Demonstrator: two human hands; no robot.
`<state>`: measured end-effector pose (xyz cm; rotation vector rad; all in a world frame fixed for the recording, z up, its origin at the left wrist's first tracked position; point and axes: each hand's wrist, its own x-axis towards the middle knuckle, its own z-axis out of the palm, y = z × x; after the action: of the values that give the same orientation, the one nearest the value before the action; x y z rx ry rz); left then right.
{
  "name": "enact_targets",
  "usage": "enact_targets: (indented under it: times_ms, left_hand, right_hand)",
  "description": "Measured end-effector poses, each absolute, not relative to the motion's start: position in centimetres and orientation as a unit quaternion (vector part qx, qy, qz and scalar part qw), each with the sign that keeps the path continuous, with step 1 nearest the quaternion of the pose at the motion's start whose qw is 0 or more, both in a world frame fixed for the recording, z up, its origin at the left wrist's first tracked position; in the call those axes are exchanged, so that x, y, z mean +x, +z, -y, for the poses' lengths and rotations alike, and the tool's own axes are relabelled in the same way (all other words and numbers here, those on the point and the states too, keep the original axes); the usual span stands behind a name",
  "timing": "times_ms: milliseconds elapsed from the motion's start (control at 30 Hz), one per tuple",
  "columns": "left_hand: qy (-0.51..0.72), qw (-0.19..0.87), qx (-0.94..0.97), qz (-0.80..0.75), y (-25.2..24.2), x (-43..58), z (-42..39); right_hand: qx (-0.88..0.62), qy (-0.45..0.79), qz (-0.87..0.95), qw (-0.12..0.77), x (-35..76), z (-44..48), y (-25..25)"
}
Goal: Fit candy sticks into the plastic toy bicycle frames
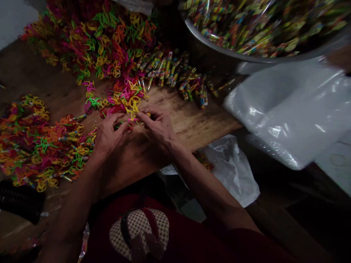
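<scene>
Over the wooden table my right hand [157, 124] is closed in a pinch, thumb and forefinger together at a small yellow plastic toy [133, 106] with a ring at its top. A bit of pink shows at the toy's lower end. Facing it, my left hand [108, 133] is low over the table with its thumb and fingers apart. Small green and red plastic pieces [128, 128] lie just past its thumb. Right behind both hands is a small heap of pink, red and yellow plastic pieces [120, 95].
A large heap of bright plastic pieces [90, 36] fills the back left. Small wrapped tubes [170, 69] lie beside it. Left, toys with tubes among them form another pile [46, 142]. A metal basin [203, 38] holds many tubes. Clear plastic bags [290, 109] lie at right.
</scene>
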<state>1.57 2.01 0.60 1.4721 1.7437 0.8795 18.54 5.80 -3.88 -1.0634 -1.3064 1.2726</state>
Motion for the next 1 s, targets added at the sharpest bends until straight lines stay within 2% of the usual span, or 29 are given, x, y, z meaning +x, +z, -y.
enact_targets:
  times_ms: [33, 100, 200, 300, 600, 867, 1000]
  left_hand:
    - [0.36, 0.345, 0.552, -0.668, 0.9, 2.0, -2.0]
    - [0.4, 0.426, 0.489, -0.648, 1.6, 2.7, -2.2]
    - [0.421, 0.583, 0.356, -0.597, 2.1, 3.1, -2.5]
    - [0.425, 0.644, 0.27, -0.575, 1.9, 3.1, -2.8]
    - [0.439, 0.662, 0.209, -0.57, 1.3, 2.6, -2.4]
    - [0.391, 0.711, 0.206, -0.548, 1.4, 2.2, -1.2]
    - [0.375, 0.697, 0.226, -0.568, 1.1, 2.2, -1.0]
  right_hand:
    - [-0.431, 0.552, 0.524, 0.485, 18.4, -5.8, -3.8]
    - [-0.427, 0.576, 0.502, 0.484, 18.1, -5.8, -3.6]
    - [-0.423, 0.552, 0.512, 0.505, 17.6, -5.6, -3.6]
    - [-0.413, 0.51, 0.568, 0.496, 17.1, -5.1, -3.7]
    - [-0.441, 0.417, 0.669, 0.428, 19.0, -3.8, -3.5]
    - [-0.331, 0.503, 0.684, 0.411, 20.4, -3.6, -3.4]
    - [-0.312, 0.425, 0.76, 0.38, 20.6, -4.0, -3.5]
